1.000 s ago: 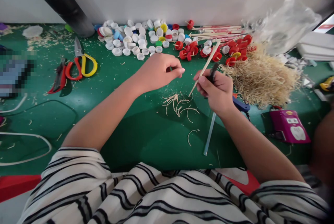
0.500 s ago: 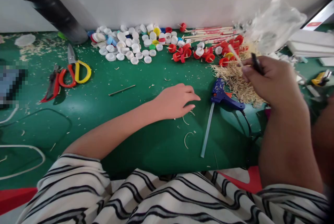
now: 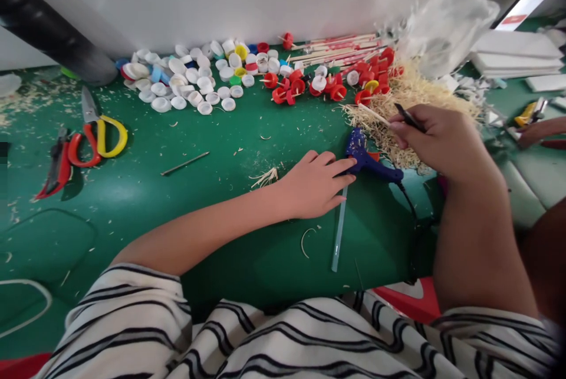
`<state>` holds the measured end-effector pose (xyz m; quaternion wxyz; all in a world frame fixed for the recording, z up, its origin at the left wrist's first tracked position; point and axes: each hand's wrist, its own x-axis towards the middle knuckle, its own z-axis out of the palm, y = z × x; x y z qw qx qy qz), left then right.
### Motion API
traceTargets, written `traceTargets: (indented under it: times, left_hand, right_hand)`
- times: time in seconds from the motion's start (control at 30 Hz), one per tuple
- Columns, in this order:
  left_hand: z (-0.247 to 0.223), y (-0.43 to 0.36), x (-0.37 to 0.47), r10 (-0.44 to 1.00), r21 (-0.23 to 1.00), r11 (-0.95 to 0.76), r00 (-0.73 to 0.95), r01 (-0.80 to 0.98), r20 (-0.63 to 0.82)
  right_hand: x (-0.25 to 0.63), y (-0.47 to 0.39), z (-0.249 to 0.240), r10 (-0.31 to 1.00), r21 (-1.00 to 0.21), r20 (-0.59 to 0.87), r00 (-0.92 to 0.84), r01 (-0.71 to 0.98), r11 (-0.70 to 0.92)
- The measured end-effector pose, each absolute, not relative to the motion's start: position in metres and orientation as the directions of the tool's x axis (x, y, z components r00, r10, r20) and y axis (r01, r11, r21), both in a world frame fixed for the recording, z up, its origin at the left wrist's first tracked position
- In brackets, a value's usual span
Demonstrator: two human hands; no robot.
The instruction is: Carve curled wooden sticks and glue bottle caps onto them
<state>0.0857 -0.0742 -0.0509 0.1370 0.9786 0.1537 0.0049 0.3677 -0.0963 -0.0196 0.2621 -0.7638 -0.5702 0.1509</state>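
Note:
My left hand is palm down with its fingers spread, its fingertips at the blue glue gun and the clear glue stick. My right hand is closed around a dark pen-like tool and a thin wooden stick, above a heap of pale shavings. A small bunch of shavings lies beside my left wrist. Red caps with sticks through them sit behind the glue gun, near a row of wooden sticks.
White and coloured bottle caps lie along the wall. Scissors, red-handled pliers and a thin rod are at the left, below a black bottle. At the right are a plastic bag, white foam boards and another person's hand.
My left hand has moved right to the glue gun; a small bunch of shavings now shows by its wrist. My right hand and its stick have tilted lower. The view has shifted right.

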Motion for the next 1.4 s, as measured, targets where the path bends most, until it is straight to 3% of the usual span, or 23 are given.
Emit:
traceTargets:
  times: [0.23, 0.53, 0.73, 1.4]
  left_hand:
    - [-0.050, -0.087, 0.080, 0.315, 0.249, -0.920, 0.949, 0.301, 0.016]
    - [-0.050, -0.110, 0.066, 0.333, 0.231, -0.921, 0.942, 0.314, 0.047]
    - [-0.057, -0.123, 0.054, 0.345, 0.201, -0.925, 0.934, 0.322, 0.091]
    - [-0.061, -0.123, 0.055, 0.359, 0.229, -0.917, 0.926, 0.327, 0.114]
  right_hand:
    - [0.360, -0.102, -0.008, 0.941, -0.475, 0.069, 0.332, 0.840, -0.262]
    - [0.365, -0.116, -0.004, 0.994, -0.417, 0.073, 0.079, 0.908, -0.041]
    - [0.361, -0.111, -0.012, 1.000, -0.372, 0.001, 0.021, 0.928, -0.019]
    - [0.366, -0.104, -0.026, 0.996, -0.362, -0.083, -0.023, 0.932, -0.008]
